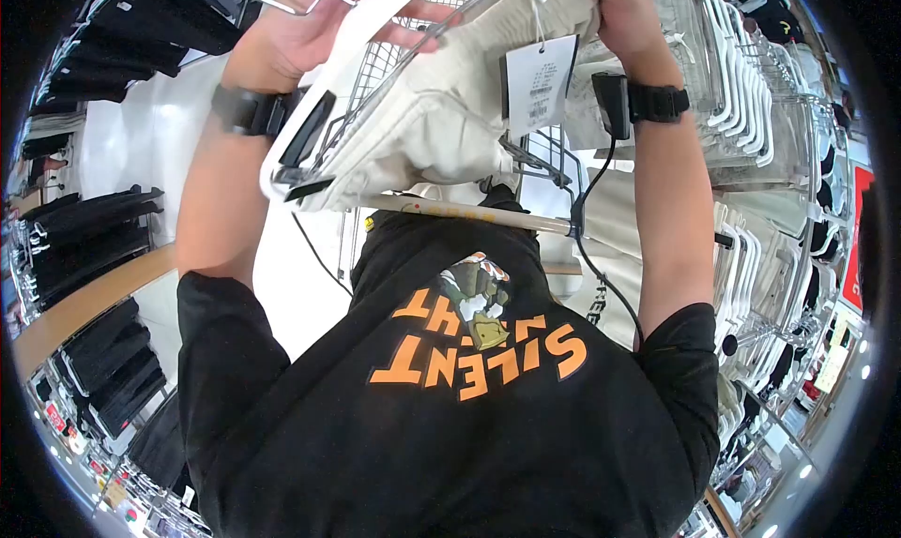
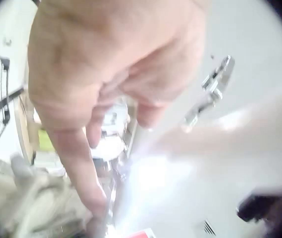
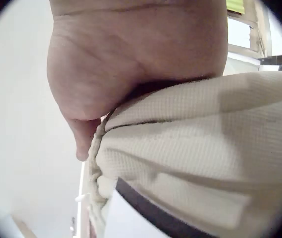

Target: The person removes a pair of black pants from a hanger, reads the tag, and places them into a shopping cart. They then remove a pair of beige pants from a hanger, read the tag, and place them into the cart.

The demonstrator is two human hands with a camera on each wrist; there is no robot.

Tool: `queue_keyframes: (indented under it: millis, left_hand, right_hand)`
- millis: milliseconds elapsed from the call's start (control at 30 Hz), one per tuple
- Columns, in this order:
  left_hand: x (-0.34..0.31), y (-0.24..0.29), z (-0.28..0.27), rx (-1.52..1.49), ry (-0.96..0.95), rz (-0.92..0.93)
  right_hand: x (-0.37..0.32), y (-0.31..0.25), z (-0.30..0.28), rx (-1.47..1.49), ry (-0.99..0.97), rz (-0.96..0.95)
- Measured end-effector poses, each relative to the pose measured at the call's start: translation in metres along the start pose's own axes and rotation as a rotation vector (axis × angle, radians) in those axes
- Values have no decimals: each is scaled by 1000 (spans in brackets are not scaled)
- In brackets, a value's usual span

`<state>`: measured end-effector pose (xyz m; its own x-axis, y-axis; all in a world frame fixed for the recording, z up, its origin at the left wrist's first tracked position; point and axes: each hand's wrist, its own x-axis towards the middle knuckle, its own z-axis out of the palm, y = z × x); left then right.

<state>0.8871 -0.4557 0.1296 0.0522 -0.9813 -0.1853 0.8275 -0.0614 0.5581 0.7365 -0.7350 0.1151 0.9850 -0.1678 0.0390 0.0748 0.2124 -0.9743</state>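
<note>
Beige garment (image 1: 422,106) with a gathered waistband hangs across the upper middle of the head view, a white printed tag (image 1: 542,85) on its front. My right hand (image 1: 624,17) grips its upper right end; in the right wrist view the hand (image 3: 136,54) curls over the cloth (image 3: 190,129). A white hanger (image 1: 347,60) with a metal hook and black-padded clips crosses in front of my left hand (image 1: 314,27), whose fingers are spread and fairly straight. In the left wrist view that hand (image 2: 111,64) reaches down beside blurred beige cloth (image 2: 37,203); its contact with the hanger is unclear.
A wire cart basket (image 1: 375,69) stands behind the garment, with its handle bar (image 1: 469,212) near my waist. Racks of light clothes on white hangers (image 1: 741,78) line the right side. Dark clothes (image 1: 94,247) hang at the left, beside white floor (image 1: 141,130).
</note>
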Motion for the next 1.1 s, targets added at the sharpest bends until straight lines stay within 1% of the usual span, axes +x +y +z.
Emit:
queue_keyframes:
  millis: [33,67,100,167,200,233,267,300,333,367,400,433,467,500,533,567,600,633,700,733,767,800,833,900,933,967,1033,1067,1100]
  left_hand:
    - [-3,-1,-5,27,-36,86]
    - [-12,-7,3,370,250,189]
    - [-16,-9,-6,373,245,192]
    - [-34,-21,-42,267,-27,98]
    - [-44,-29,-56,248,21,61]
    - [-53,-39,-63,247,20,59]
    - [-63,-51,-66,308,79,63]
    - [-72,-63,-71,369,135,67]
    - [-79,-75,-84,386,97,113]
    - [-84,-84,-90,403,58,160]
    - [-90,-88,-78,403,120,163]
    - [-92,-99,-74,369,193,246]
    - [-90,-108,-72,414,278,269]
    - [-88,-115,-70,457,367,293]
    - [-82,-120,-69,451,368,293]
    - [-77,-123,-68,407,426,320]
    - [-72,-123,-69,366,482,347]
    - [-69,-117,-70,363,483,349]
    - [-63,-91,-62,310,536,401]
    - [-62,-75,-58,353,516,404]
    - [-62,-61,-65,398,461,401]
    - [-58,-48,-68,367,457,425]
    - [-56,-37,-67,337,452,453]
    - [-49,-21,-34,365,441,492]
    - [-46,-15,-23,397,429,529]
    - [-45,-7,-26,395,425,525]
    - [-40,9,-39,484,263,440]
    - [-33,10,-25,470,276,446]
    - [-29,13,-21,471,273,442]
  right_hand:
    - [-1,2,-1,0,-5,1]
    - [-4,0,2,42,54,-13]
    - [-5,-1,2,81,114,-29]
    - [-10,7,-12,97,125,-5]
    - [-13,11,-16,92,160,-15]
    - [-16,14,-20,88,194,-25]
    - [-20,17,-23,87,197,-23]
    - [-24,19,-26,112,256,-23]
    - [-27,19,-28,134,317,-28]
    - [-30,17,-28,126,323,-33]
    - [-35,14,-26,124,368,-29]
    - [-39,14,-25,122,414,-22]
    - [-43,17,-26,146,463,-30]
    - [-48,25,-36,142,465,-26]
    - [-53,35,-51,149,472,2]
    - [-54,35,-49,159,478,31]
    - [-58,38,-45,183,550,38]
    - [-62,37,-43,181,548,40]
    - [-72,31,-39,137,568,165]
    - [-78,26,-43,132,569,169]
    - [-87,20,-51,92,497,231]
    - [-92,14,-58,52,424,290]
    - [-95,9,-61,49,422,289]
    - [-100,0,-62,229,487,231]
    - [-96,-11,-47,221,451,216]
    - [-94,-15,-50,220,456,215]
    - [-90,-20,-58,42,364,326]
    - [-87,-22,-53,-20,320,310]
    - [-87,-20,-49,-18,325,309]
